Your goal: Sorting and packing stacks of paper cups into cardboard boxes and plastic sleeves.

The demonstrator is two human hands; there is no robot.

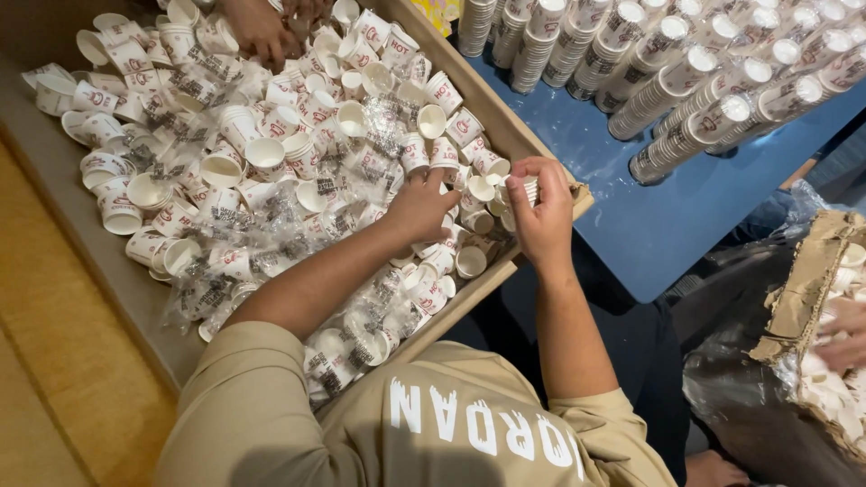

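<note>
Stack (528,191): short nest of paper cups, pinched in the right hand above the box's near right corner; long axis roughly level, pointing right from the left hand.
Right hand (544,216): closed round the stack, fingertips at its rim.
Left hand (422,206): palm down on loose cups (271,153), just beside the stack; fingers curled, grasp hidden, cannot tell whether anything is held.
Nearer hand: right, already on the stack; left close at its open end.
Box (90,261): cardboard, heaped with loose cups and clear wrappers.
Counter (667,216): blue, beyond the box, carrying long cup rows (704,90).
Other hands: one (262,32) at the box's far end, another (848,338) by a torn carton at right.
</note>
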